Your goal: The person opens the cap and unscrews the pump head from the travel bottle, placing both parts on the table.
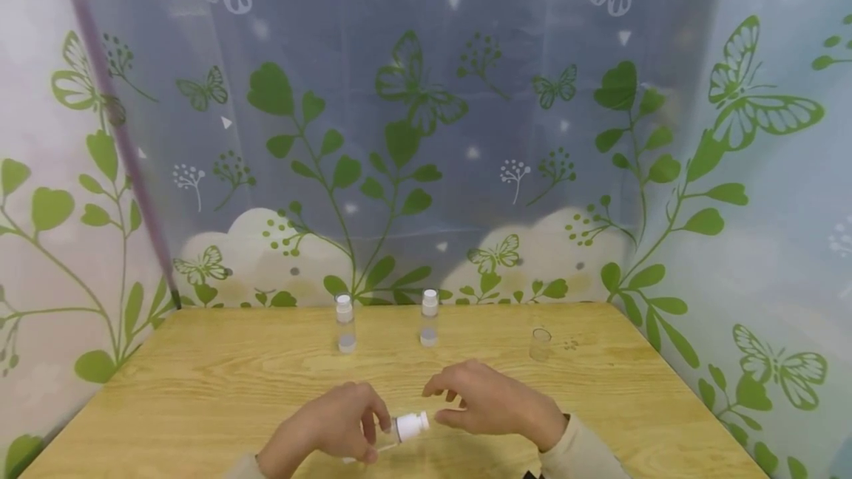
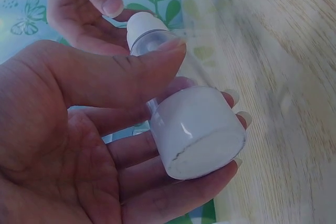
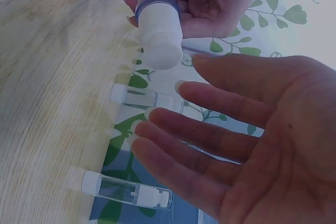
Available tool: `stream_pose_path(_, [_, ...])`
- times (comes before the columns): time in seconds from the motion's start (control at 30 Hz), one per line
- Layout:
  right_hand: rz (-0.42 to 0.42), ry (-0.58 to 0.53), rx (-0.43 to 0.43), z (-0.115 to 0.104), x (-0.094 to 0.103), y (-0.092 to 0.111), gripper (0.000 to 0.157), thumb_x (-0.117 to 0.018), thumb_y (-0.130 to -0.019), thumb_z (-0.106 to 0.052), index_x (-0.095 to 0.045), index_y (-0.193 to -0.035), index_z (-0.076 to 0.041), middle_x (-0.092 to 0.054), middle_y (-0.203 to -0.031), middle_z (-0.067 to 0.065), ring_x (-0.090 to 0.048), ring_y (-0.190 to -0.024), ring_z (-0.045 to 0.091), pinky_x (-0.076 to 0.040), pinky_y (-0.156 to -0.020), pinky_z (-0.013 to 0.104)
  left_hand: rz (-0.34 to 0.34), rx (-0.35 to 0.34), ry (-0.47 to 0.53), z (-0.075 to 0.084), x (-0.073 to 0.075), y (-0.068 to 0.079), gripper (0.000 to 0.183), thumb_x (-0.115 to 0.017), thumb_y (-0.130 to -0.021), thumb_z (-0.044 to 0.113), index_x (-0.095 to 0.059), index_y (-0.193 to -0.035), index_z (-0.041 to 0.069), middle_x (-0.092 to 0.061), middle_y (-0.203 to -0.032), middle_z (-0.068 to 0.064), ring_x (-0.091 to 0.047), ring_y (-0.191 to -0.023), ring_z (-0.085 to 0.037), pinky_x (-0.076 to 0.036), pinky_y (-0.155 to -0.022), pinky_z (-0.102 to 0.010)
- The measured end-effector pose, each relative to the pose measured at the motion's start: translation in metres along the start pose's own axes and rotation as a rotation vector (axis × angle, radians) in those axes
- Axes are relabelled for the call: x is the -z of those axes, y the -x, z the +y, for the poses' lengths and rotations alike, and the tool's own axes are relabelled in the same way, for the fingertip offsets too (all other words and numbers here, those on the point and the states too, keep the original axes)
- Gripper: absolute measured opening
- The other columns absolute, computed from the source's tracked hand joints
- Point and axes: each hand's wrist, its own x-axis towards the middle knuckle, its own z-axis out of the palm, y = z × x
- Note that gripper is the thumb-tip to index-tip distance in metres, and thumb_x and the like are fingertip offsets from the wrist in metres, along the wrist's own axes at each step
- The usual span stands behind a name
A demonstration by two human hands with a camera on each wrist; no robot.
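My left hand [image 1: 339,420] grips a small clear pump bottle [image 2: 199,127] with a white base, thumb on one side and fingers around the other. The bottle lies tilted, its white pump top [image 1: 410,426] pointing right and its base toward me. No clear cap covers that top. My right hand [image 1: 492,399] is just right of the pump top, fingers spread and slightly bent with nothing in them. In the right wrist view, its thumb and index fingertips are close to the pump top [image 3: 160,35] but apart from it.
Two similar pump bottles stand upright toward the back of the wooden table [image 1: 220,375], one at left [image 1: 345,327] and one near the middle [image 1: 429,322]. A clear cap [image 1: 541,346] stands at the back right. A printed curtain [image 1: 499,183] hangs behind the table.
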Motion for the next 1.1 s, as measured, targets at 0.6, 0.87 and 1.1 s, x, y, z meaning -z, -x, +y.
stream_pose_path(0.6, [0.007, -0.017, 0.027, -0.009, -0.012, -0.007, 0.023, -0.07, -0.098, -0.015, -0.073, -0.12, -0.009, -0.076, -0.119, 0.005, -0.07, -0.094, 0.002, -0.058, -0.078, 0.018, 0.005, -0.046, 0.006, 0.006, -0.002, 0.0, 0.026, -0.086, -0.073, 0.001, -0.078, -0.097, 0.005, -0.075, -0.077, -0.001, -0.065, -0.068, -0.006, -0.054, -0.064, -0.026])
stream_pose_path(0.87, [0.004, -0.015, 0.048, -0.008, -0.017, -0.01, 0.02, -0.07, -0.098, -0.013, -0.075, -0.117, -0.01, -0.077, -0.116, 0.004, -0.071, -0.091, 0.002, -0.057, -0.077, 0.017, 0.005, -0.037, 0.022, 0.009, -0.002, 0.001, 0.026, -0.086, -0.074, 0.001, -0.078, -0.098, 0.004, -0.075, -0.078, -0.001, -0.066, -0.066, -0.007, -0.055, -0.063, -0.026])
stream_pose_path(1.1, [0.011, -0.013, 0.044, -0.009, -0.02, -0.011, 0.019, -0.073, -0.096, -0.014, -0.076, -0.114, -0.01, -0.078, -0.112, 0.002, -0.069, -0.085, -0.001, -0.054, -0.074, 0.012, 0.002, -0.047, 0.046, 0.01, -0.003, 0.001, 0.025, -0.086, -0.074, 0.0, -0.077, -0.098, 0.004, -0.075, -0.077, -0.001, -0.065, -0.064, -0.006, -0.054, -0.061, -0.024])
